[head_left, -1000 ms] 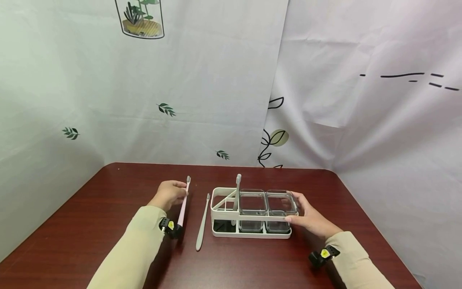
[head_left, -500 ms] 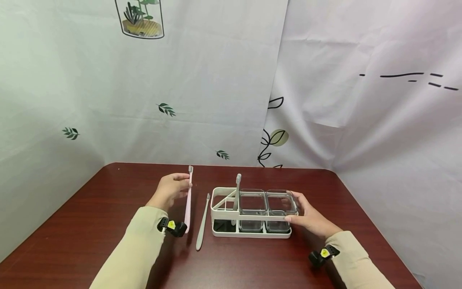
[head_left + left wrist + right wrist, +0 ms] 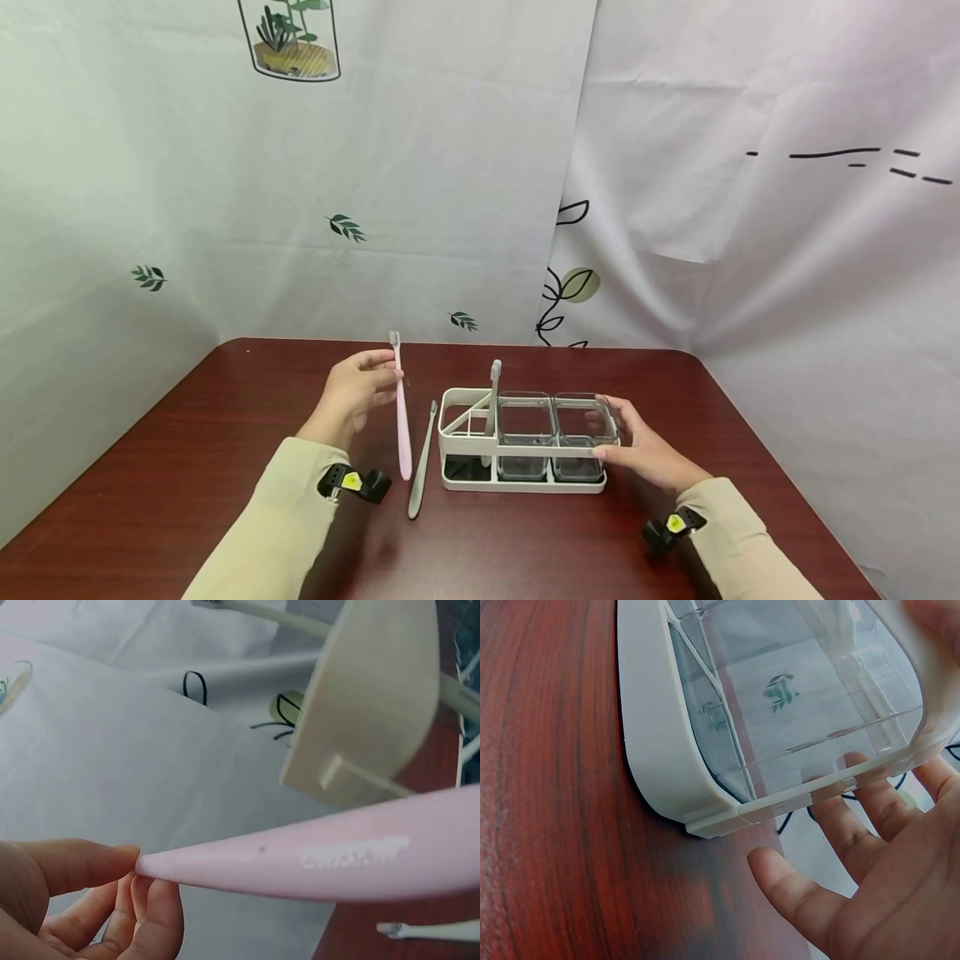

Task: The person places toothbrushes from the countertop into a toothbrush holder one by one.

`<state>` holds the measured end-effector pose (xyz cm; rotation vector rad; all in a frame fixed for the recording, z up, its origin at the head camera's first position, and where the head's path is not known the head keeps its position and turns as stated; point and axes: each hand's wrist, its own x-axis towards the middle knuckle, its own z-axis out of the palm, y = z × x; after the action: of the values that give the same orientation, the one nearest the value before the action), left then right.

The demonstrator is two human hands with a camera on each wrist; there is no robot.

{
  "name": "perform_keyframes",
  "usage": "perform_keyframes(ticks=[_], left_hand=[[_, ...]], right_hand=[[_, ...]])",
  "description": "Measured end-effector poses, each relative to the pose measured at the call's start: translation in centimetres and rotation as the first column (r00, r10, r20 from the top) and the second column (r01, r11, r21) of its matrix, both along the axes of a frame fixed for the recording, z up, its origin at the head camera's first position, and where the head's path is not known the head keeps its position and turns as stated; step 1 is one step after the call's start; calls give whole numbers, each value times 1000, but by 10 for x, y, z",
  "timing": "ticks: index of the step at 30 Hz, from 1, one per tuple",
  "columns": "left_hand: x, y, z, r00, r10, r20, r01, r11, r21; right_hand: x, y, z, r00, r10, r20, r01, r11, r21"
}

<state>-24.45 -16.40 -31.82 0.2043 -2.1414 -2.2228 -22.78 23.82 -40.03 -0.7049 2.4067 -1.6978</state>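
Between the thumb and fingers of my left hand (image 3: 352, 396) a pink toothbrush (image 3: 402, 425) is pinched near its neck, bristles up and handle hanging down above the table. In the left wrist view its handle (image 3: 300, 855) stretches across toward the white holder (image 3: 367, 705). My right hand (image 3: 648, 450) grips the right end of the white toothbrush holder (image 3: 468, 443), thumb in front and fingers round the end. One grey toothbrush (image 3: 493, 396) stands in the holder's divided left part. A grey-green toothbrush (image 3: 422, 462) lies on the table, left of the holder.
Two clear cups, the left cup (image 3: 525, 421) and the right cup (image 3: 581, 421), sit side by side in the holder. The dark red wooden table (image 3: 225, 467) ends at a pale printed cloth (image 3: 450, 167) behind.
My left hand has lifted the pink toothbrush and carried it slightly right, turning its handle end toward the holder. The right hand and the holder have stayed still.
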Motion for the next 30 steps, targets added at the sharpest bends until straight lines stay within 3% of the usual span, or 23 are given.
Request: perform_keyframes(ticks=[11,18,24,30], left_hand=[[11,12,16,998,-16,-56,23,992,126],[20,23,27,995,12,-101,8,981,195],[25,34,31,988,67,-140,-29,967,255],[26,44,30,969,170,-180,-96,929,357]], right_hand=[[0,-1,1,1000,6,4,-6,1000,-15],[0,0,1,1000,4,5,-4,1000,3],[0,0,1,1000,0,10,0,1000,1],[-1,0,-1,1000,0,3,0,1000,-4]])
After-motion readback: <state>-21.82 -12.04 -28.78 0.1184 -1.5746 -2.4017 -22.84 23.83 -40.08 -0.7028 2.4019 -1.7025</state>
